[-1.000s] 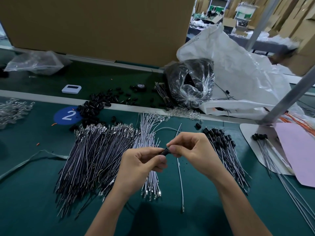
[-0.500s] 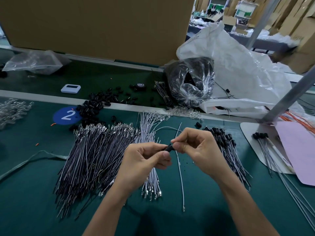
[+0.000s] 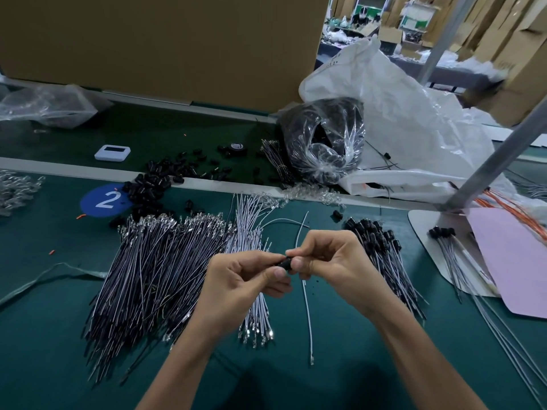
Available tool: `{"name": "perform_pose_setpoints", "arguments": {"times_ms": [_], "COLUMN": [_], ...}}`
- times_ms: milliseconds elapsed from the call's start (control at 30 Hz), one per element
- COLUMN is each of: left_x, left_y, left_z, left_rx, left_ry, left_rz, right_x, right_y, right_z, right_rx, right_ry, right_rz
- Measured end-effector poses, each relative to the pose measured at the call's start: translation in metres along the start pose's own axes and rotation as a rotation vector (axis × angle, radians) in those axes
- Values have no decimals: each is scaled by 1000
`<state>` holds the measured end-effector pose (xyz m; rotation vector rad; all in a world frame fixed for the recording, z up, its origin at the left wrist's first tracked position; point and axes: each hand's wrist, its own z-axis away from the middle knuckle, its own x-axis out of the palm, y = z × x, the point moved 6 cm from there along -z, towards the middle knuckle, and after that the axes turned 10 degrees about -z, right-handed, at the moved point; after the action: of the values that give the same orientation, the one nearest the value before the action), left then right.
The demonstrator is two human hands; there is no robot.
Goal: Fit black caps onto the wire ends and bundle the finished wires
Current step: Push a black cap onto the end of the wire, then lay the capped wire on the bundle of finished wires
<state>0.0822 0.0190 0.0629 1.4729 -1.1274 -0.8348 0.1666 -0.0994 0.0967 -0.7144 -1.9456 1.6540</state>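
Left grip (image 3: 236,279): clamping black cap (image 3: 284,262) between thumb and forefinger.
Right grip (image 3: 328,261): pinching wire (image 3: 307,315) just right of cap; wire hanging below cap.

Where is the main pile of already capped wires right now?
Head view: the capped wires lie on the green table just right of the right hand, left of the pink sheet.
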Motion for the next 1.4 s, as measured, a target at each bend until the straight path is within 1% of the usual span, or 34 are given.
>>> {"name": "perform_pose_setpoints", "arguments": {"times_ms": [167,200,267,333,367,433,467,500,533,600,700,767,833,900,967,1000,1033,1167,1300,1400], "left_x": [6,8,14,23,27,31,29,24,15,-11,-56,-74,-84,-90,-92,-91,-90,-88,-86,-83], "left_y": [-6,-7,-9,-10,-12,-15,-17,-19,-21,-25,-20,-14,-13,-17,-20,-20,-19,-18,-19,-12], "left_z": [5,7,9,11,12,16,18,20,22,27,34,33,27,20,14,12,11,5,4,8], "left_rx": [-59,-80,-118,-151,-167,-202,-216,-227,-234,-230,-128,-48,-67,-177,-284,-292,-281,-272,-295,-247], "left_ry": [13,21,17,-31,-65,-119,-121,-99,-48,133,447,546,556,496,421,400,392,368,353,408], "left_rz": [83,116,172,203,208,186,159,126,83,-84,-536,-809,-1063,-1241,-1303,-1311,-1315,-1369,-1387,-1339], "right_x": [2,2,2,2,1,-12,-24,-40,-59,-97,-148,-173,-185,-188,-180,-174,-165,-124,-82,-61], "right_y": [0,0,3,5,5,3,2,-1,-4,-13,-21,-19,-12,5,24,29,33,41,44,46], "right_z": [9,12,18,24,27,31,34,37,41,48,46,38,28,19,12,11,10,13,23,28], "right_rx": [-61,-64,-65,-83,-85,-51,-27,-8,10,44,96,108,137,240,339,334,302,185,81,43], "right_ry": [47,56,53,59,83,179,245,320,399,534,639,672,671,623,552,533,526,476,443,445], "right_rz": [121,106,43,-26,-99,-323,-420,-470,-467,-324,133,429,681,889,1055,1110,1128,1070,907,808]}}
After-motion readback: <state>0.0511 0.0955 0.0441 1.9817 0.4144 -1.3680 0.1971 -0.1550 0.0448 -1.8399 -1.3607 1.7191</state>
